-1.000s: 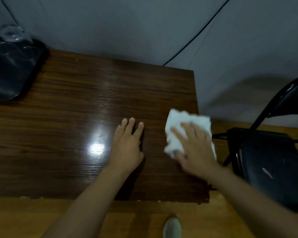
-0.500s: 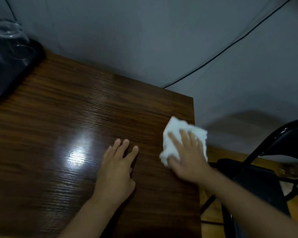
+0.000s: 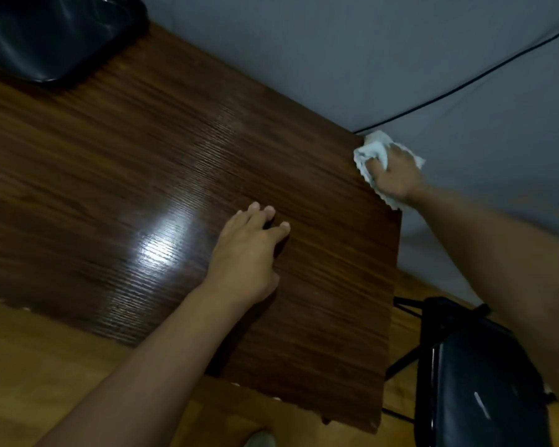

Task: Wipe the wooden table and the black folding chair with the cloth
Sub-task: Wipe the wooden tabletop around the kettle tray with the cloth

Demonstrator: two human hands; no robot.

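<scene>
The dark wooden table (image 3: pixel 117 162) fills the left and middle of the view. My right hand (image 3: pixel 396 174) presses the crumpled white cloth (image 3: pixel 373 153) onto the table's far right corner, next to the grey wall. My left hand (image 3: pixel 247 258) lies flat on the tabletop near the middle, fingers slightly spread, holding nothing. The black folding chair (image 3: pixel 475 375) stands to the right of the table, low in the view, partly hidden by my right forearm.
A black tray (image 3: pixel 46 37) sits on the table's far left corner. A thin black cable (image 3: pixel 484 74) runs along the grey wall behind the table. The wooden floor (image 3: pixel 29 366) shows in front of the table, with a shoe tip (image 3: pixel 260 440) at the bottom edge.
My right hand has slid the cloth away from me along the right edge to the far corner. The left hand stays flat on the table. The view has tilted.
</scene>
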